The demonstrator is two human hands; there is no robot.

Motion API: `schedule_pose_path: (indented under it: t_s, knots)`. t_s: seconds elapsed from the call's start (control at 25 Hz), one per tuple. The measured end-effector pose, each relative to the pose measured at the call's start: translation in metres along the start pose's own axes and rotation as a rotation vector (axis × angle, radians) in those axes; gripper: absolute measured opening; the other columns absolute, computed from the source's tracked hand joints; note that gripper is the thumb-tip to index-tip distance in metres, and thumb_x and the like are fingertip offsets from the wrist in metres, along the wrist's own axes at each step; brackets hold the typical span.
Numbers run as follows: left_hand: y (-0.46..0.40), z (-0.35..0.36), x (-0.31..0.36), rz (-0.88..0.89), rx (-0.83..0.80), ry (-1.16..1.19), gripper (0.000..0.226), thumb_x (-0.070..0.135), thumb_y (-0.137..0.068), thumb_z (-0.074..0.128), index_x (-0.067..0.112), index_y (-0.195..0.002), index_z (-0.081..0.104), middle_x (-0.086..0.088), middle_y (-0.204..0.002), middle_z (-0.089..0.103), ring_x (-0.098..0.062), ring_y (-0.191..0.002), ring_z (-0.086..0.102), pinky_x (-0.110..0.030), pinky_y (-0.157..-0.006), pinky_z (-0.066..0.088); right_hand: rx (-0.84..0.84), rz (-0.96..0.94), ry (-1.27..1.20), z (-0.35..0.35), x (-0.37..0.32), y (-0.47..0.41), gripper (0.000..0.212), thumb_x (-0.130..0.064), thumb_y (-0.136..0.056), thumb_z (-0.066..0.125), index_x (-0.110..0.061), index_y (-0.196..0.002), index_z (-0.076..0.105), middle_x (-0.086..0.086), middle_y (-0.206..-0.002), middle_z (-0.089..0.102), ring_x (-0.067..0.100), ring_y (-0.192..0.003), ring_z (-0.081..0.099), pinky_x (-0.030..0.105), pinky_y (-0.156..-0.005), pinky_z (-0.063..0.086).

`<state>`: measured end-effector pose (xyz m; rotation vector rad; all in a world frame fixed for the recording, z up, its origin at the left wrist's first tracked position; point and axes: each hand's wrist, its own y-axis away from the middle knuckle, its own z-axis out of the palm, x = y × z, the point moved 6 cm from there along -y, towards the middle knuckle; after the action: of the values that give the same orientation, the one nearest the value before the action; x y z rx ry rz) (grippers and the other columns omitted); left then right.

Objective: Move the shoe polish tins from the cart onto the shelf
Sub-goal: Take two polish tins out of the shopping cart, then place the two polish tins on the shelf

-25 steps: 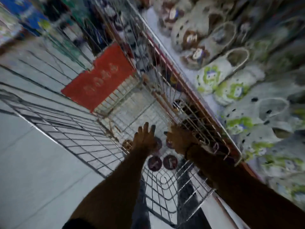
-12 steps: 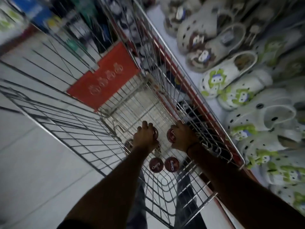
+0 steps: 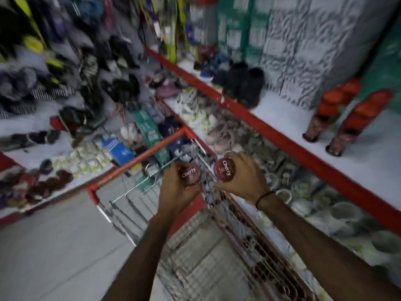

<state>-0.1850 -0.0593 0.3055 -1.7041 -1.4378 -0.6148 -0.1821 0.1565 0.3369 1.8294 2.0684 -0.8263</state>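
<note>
Two round shoe polish tins are sitting one in each hand, and I am seeing both raised above the front end of the cart point(image 3: 208, 253). I am noting the left hand point(image 3: 173, 192) wrapping around the left tin point(image 3: 191, 175), fingers curling behind it and the thumb lying along its near rim. I am noting the right hand point(image 3: 243, 181) gripping the right tin point(image 3: 224, 169) from its right side, fingers reaching over the top edge. Both tins are facing the camera lid-on, just beside each other but not touching, with the word "Cherry" in white lettering on dark red lids that are looking smooth and glossy. A thin dark band point(image 3: 265, 196) is circling the right wrist.

Below the forearms I am observing the cart's wire mesh basket, metallic and thin-barred. To the right, a white shelf point(image 3: 379, 157) with a red front edge is carrying two stacks of orange-red items point(image 3: 338, 114) and dark shoes point(image 3: 243, 83). A lower shelf point(image 3: 195, 124) is holding pale perforated clogs point(image 3: 219, 135). Patterned boxes point(image 3: 303, 46) are lining the back. Grey tiled floor point(image 3: 50, 246) is filling the left. Much of the surroundings is blurring.
</note>
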Motion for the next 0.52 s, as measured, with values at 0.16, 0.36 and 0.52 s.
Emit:
schedule_pose_path:
  t_s: [0.16, 0.36, 0.52]
  knots:
    - [-0.031, 0.009, 0.097, 0.246, -0.011, 0.02, 0.061, 0.035, -0.063, 0.079, 0.028, -0.119, 0.059, 0.007, -0.113, 0.065, -0.013, -0.103, 0.063, -0.028, -0.087, 0.053, 0.271, -0.007, 0.056, -0.126, -0.011, 0.006, 0.066, -0.063, -0.049, 0.07, -0.033, -0.107, 0.062, -0.006, -0.097, 0.064, 0.013, -0.093, 0.058, 0.025, -0.08, 0.049]
    - [-0.016, 0.099, 0.225, 0.532, -0.183, 0.107, 0.056, 0.034, -0.062, 0.08, 0.03, -0.115, 0.061, 0.012, -0.11, 0.066, -0.012, -0.103, 0.06, -0.026, -0.087, 0.049, 0.418, 0.222, 0.224, -0.238, 0.056, 0.084, 0.07, -0.068, -0.052, 0.074, -0.027, -0.11, 0.068, -0.002, -0.098, 0.073, 0.023, -0.096, 0.066, 0.037, -0.085, 0.055]
    - [0.004, 0.183, 0.311, 0.64, -0.395, 0.141, 0.047, 0.03, -0.056, 0.075, 0.028, -0.102, 0.063, 0.01, -0.096, 0.071, -0.008, -0.088, 0.061, -0.015, -0.077, 0.045, 0.369, 0.542, 0.459, -0.292, 0.124, 0.145, 0.066, -0.067, -0.05, 0.07, -0.022, -0.097, 0.063, 0.005, -0.086, 0.074, 0.033, -0.089, 0.066, 0.037, -0.072, 0.053]
